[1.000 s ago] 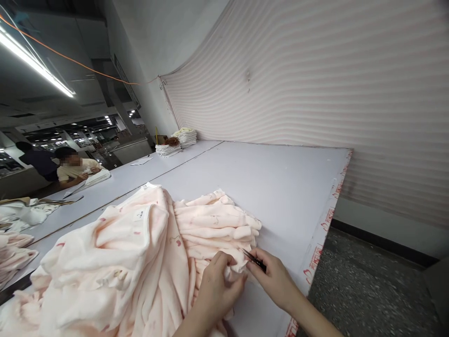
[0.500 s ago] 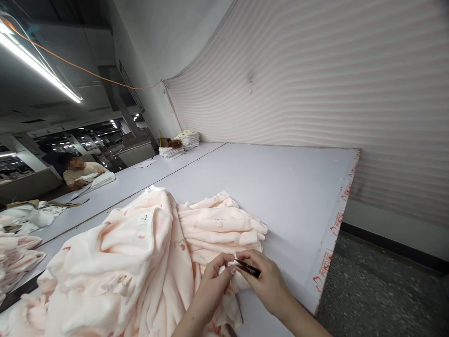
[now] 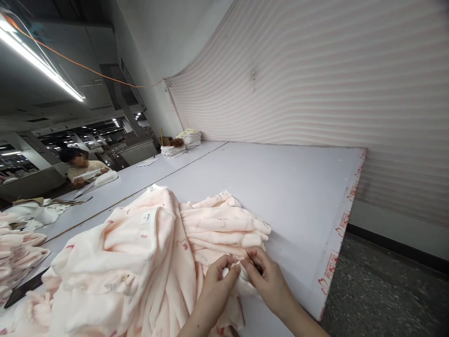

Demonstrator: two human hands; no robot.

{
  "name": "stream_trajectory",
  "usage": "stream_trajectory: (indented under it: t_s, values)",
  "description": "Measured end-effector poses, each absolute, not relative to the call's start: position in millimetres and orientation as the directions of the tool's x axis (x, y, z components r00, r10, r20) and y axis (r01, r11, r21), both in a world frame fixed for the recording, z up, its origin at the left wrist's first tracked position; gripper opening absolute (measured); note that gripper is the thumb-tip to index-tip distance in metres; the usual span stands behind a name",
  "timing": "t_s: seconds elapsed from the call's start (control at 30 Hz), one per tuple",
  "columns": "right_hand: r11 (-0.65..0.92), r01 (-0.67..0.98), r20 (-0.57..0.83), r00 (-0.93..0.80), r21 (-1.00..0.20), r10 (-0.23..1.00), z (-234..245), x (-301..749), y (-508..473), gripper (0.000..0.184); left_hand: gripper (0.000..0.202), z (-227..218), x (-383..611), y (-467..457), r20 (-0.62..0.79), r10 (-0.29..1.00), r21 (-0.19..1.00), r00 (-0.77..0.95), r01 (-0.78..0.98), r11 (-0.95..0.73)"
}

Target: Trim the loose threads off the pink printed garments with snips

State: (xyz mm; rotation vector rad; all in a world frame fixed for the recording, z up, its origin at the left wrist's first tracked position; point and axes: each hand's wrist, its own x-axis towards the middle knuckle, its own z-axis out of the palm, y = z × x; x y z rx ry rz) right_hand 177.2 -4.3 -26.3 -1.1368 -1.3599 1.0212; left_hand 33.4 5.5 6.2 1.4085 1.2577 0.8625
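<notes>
A heap of pale pink fleece garments (image 3: 140, 262) with small red prints lies on the white table (image 3: 280, 187) in front of me. My left hand (image 3: 219, 285) pinches a fold of the pink cloth at the heap's near right edge. My right hand (image 3: 268, 281) is closed around small dark thread snips (image 3: 255, 263), whose tip touches the pinched fold between both hands. A white size label (image 3: 146, 217) shows on the top garment.
The table's right edge (image 3: 342, 234) carries red markings and drops to a dark speckled floor (image 3: 386, 299). A striped pink fabric wall stands behind. Folded stacks (image 3: 182, 142) sit at the far end. Another person (image 3: 84, 168) works at the left. More pink garments (image 3: 17, 252) lie far left.
Both hands drew closer together on the fold, and the snips tilted so that less of them shows. The view shifted slightly to the left.
</notes>
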Motion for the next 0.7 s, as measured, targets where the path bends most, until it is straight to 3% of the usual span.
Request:
stream_trajectory:
  t_s: [0.17,0.53,0.63,0.7]
  values:
    - [0.196,0.140,0.183,-0.098,-0.971,0.978,-21.2,194.0,-6.8,0.020,0.031,7.0,33.7,5.0,-0.243,0.954,0.969,0.176,0.091,0.230]
    - [0.106,0.117,0.087,-0.150,-0.987,0.985,-21.6,191.3,-4.7,0.028,0.021,-4.1,37.4,5.4,-0.195,0.951,0.977,0.240,0.132,0.167]
    - [0.068,0.077,0.059,-0.115,-0.995,0.992,-27.2,192.7,-2.4,0.031,0.018,-4.3,34.9,3.7,-0.132,0.961,0.978,0.242,0.193,0.085]
    - [0.094,0.096,0.097,0.023,-0.991,0.995,-30.8,199.6,4.2,0.024,0.022,0.5,29.6,3.5,0.011,0.987,0.957,0.162,0.286,-0.058]
